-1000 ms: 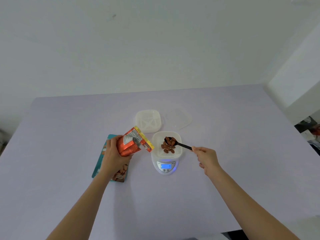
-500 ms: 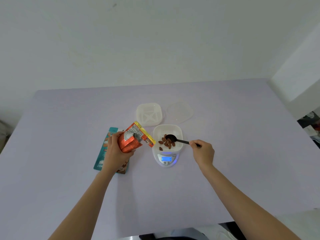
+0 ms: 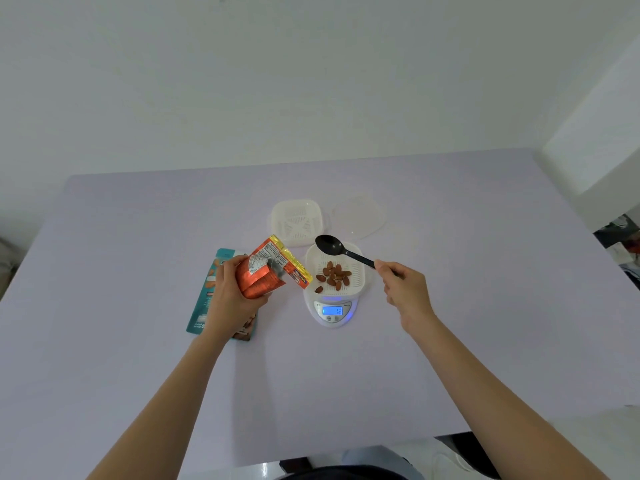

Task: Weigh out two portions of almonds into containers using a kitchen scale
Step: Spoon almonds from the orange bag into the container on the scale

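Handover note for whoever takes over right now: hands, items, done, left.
Left hand grips the orange foil almond pouch, tilted towards the scale.
Right hand holds the black plastic spoon, empty, over the container's far rim.
White perforated container sits on the white digital scale, holding a small heap of almonds; display appears to read 12.
Second white perforated container, empty, and a clear lid lie behind the scale.
Done: first portion begun. Left: finish it, then weigh the second portion.
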